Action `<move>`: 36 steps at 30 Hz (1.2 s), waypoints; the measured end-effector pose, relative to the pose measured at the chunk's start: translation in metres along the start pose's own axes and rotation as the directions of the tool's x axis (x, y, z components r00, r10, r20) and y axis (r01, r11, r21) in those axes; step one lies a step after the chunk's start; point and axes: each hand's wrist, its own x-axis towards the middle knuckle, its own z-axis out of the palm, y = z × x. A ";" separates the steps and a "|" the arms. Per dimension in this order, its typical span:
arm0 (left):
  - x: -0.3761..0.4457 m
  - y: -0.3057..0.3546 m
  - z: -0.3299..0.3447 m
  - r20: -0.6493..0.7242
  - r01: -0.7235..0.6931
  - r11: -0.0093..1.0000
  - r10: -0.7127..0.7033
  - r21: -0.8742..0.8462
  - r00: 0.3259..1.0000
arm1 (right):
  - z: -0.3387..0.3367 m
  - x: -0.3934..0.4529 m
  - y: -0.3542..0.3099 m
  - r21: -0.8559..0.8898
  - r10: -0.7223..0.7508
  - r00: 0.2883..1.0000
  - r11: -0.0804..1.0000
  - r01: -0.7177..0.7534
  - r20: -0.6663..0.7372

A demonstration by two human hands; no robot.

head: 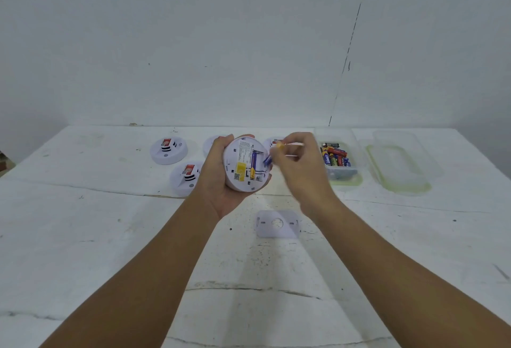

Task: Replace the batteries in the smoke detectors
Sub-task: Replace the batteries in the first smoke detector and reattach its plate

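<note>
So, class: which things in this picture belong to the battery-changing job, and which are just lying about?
Belonging to the job:
- held smoke detector
- battery pinched in the right hand
- left hand
- battery tub
- mounting plate
- waiting detectors

Just lying about:
- tub lid
- table

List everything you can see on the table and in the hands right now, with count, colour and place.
held smoke detector: 1, white, underside up in the left hand, one blue-and-yellow battery seated in its bay
loose battery: 1, blue, at the detector's edge in the right hand
smoke detectors on the table: 4 at least partly visible, white; two in full at left, two hidden partly behind the hands
mounting plate: 1, white, near centre of the table
battery box: 1, clear, right, mixed batteries inside
box lid: 1, clear, far right
table: 1, white
left hand: grips the detector
right hand: pinches the loose battery
</note>
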 end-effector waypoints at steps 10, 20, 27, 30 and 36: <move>0.006 -0.001 0.002 -0.001 0.006 1.000 -0.006 0.004 1.000 | -0.019 0.000 -0.005 -0.334 -0.090 0.992 0.936 0.115 0.088; 0.005 0.001 0.004 0.031 0.049 0.999 -0.049 0.002 0.998 | -0.016 0.001 0.000 -0.593 -0.253 0.906 0.690 0.414 0.338; 0.003 0.001 0.002 0.031 0.033 0.997 -0.035 0.066 0.999 | -0.011 -0.001 -0.004 -0.678 -0.290 0.849 0.511 0.528 0.442; 0.003 0.002 0.001 0.025 0.046 0.991 -0.050 0.126 0.998 | -0.008 -0.001 -0.005 -0.694 -0.272 0.846 0.485 0.532 0.458; 0.008 0.001 -0.004 -0.016 0.096 0.979 -0.094 0.181 0.995 | -0.004 -0.003 0.002 -0.684 -0.261 0.860 0.522 0.509 0.439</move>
